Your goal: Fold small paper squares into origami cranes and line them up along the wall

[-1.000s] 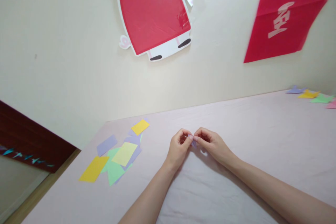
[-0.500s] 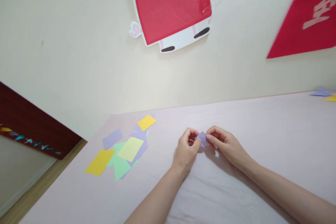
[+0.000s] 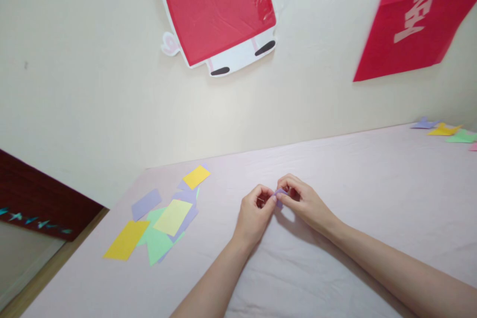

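A small folded piece of purple paper [image 3: 280, 192] is pinched between my two hands, just above the pale cloth-covered surface [image 3: 313, 278]. My left hand [image 3: 256, 211] grips its left side between thumb and fingers. On the other side, my right hand [image 3: 303, 201] has its thumb and fingertips closed on the paper, hiding much of it. Off to the left lie loose paper sheets: a pale yellow one [image 3: 173, 217] on top of green ones [image 3: 158, 243], a deep yellow one [image 3: 126, 241] and a purple one [image 3: 146, 203].
Folded paper pieces in purple [image 3: 424, 123], yellow [image 3: 444, 129] and green [image 3: 462, 136] sit at the far right by the wall. A red poster [image 3: 413, 20] and a red-and-white cutout [image 3: 219, 10] hang on the wall. The surface's left edge drops toward the floor.
The view has turned right, showing more folded pieces at the far right. My right hand has come closer to the left, covering more of the purple paper.
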`<state>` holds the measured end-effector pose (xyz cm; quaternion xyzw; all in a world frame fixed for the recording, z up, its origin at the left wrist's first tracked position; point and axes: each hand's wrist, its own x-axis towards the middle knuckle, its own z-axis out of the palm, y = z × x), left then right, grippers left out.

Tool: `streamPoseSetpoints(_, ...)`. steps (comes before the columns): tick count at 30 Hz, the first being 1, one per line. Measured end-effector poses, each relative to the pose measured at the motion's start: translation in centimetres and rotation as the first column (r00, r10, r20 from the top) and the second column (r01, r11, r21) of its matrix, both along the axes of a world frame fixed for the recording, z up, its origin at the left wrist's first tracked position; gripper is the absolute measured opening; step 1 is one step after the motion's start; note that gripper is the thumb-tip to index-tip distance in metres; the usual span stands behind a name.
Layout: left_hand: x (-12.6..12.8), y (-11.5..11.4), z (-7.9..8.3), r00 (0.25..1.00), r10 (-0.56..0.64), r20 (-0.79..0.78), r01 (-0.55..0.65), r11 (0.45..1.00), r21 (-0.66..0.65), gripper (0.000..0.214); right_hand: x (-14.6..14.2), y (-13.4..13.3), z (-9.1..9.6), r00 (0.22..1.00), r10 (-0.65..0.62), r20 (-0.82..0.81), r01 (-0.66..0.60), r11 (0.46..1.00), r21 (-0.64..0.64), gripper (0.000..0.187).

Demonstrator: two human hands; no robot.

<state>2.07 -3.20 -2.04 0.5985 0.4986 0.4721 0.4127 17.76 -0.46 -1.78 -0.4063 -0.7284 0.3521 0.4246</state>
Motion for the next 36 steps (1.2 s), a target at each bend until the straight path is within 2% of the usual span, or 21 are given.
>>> streamPoseSetpoints(5, -0.4, 0.3, -0.3, 1.000, 0.021, -0.001, -0.021, 0.999, 0.024, 0.012, 0.6, 0.3, -0.1, 0.998, 0.011, 0.069, -0.015, 0.998, 0.062, 0.009)
streamPoseSetpoints(9, -0.8, 0.4, -0.5, 0.998, 0.050, -0.048, -0.049, 0.998, 0.039, 0.011, 1.0, 0.7, 0.0, 0.988, 0.009, 0.153, -0.026, 0.993, 0.112, 0.015)
streamPoseSetpoints(11, -0.9, 0.4, -0.4, 0.993, 0.061, -0.097, -0.057, 0.997, 0.049, 0.009, 1.1, 0.8, 0.0, 0.981, 0.021, 0.191, -0.043, 0.993, 0.113, 0.018)
streamPoseSetpoints(15, -1.1, 0.1, 0.2, 0.962, 0.074, -0.263, -0.051, 0.994, 0.095, 0.024, 0.9, 0.7, 0.0, 0.948, 0.004, 0.319, -0.048, 0.990, 0.131, 0.018)
streamPoseSetpoints(20, -1.2, 0.1, 0.7, 0.885, 0.068, -0.462, 0.016, 0.984, 0.176, 0.016, 1.1, 0.4, 0.4, 0.930, -0.028, 0.367, -0.051, 0.978, 0.203, 0.008)
streamPoseSetpoints(23, -1.6, 0.3, 0.5, 0.794, 0.050, -0.606, 0.109, 0.969, 0.222, 0.016, 1.6, 0.6, 0.7, 0.920, 0.115, 0.374, -0.215, 0.948, 0.236, 0.019)
streamPoseSetpoints(25, -1.9, 0.5, 0.4, 0.732, -0.006, -0.682, 0.206, 0.955, 0.212, 0.016, 1.8, 0.9, 0.9, 0.876, 0.220, 0.430, -0.350, 0.902, 0.252, 0.025)
streamPoseSetpoints(27, -2.2, 0.5, 0.4, 0.705, -0.051, -0.707, 0.261, 0.946, 0.192, 0.021, 1.9, 1.1, 0.8, 0.828, 0.242, 0.506, -0.424, 0.861, 0.282, 0.023)
streamPoseSetpoints(29, -2.4, 0.4, 0.5, 0.686, -0.074, -0.724, 0.288, 0.941, 0.176, 0.029, 1.9, 1.2, 0.6, 0.798, 0.198, 0.568, -0.438, 0.839, 0.322, 0.016)
streamPoseSetpoints(32, -2.6, 0.1, 1.1, 0.660, -0.105, -0.744, 0.315, 0.938, 0.146, 0.038, 1.7, 1.2, 0.2, 0.784, 0.130, 0.606, -0.416, 0.836, 0.358, 0.009)
streamPoseSetpoints(36, -2.6, 0.1, 2.0, 0.637, -0.125, -0.761, 0.320, 0.941, 0.114, 0.030, 1.7, 1.1, 0.2, 0.794, 0.126, 0.595, -0.395, 0.851, 0.346, 0.010)
